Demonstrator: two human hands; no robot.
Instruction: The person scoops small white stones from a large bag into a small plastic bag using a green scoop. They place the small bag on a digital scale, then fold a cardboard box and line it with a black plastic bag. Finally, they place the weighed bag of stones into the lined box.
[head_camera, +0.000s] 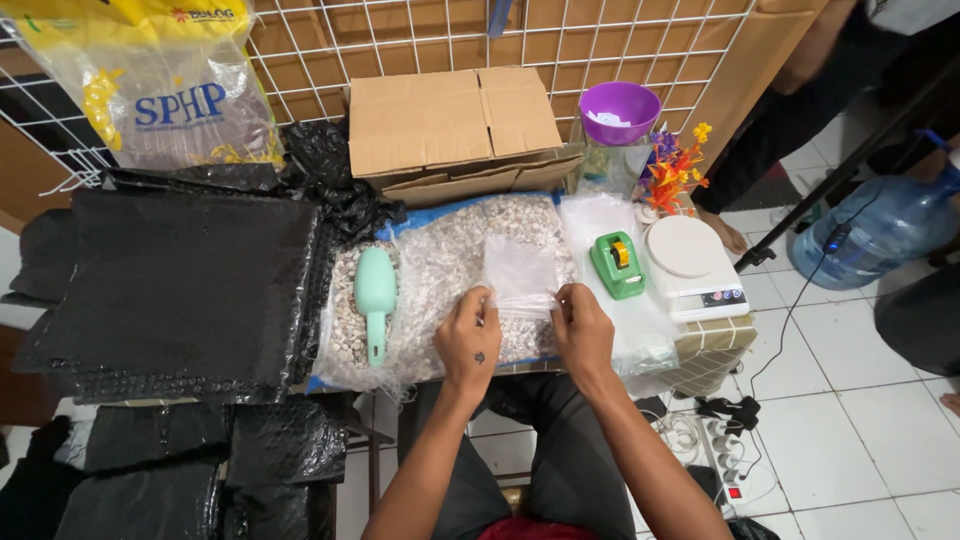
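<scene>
Here we see both hands pinching the lower edge of a small clear plastic bag (520, 275), the left hand (468, 338) at its left corner, the right hand (583, 332) at its right. The bag is held over a heap of pale pebbles (440, 250) on the worktop, near a mint-green scoop (375, 295).

A small clear plastic bag (520, 277) is held flat and empty, its open edge turned toward the near side, where it is pinched at both corners. It is seen above a large clear sack of small pale pebble-like pieces (445, 265), right of a mint-green scoop (375, 297) and left of a green tape dispenser (617, 264).
</scene>
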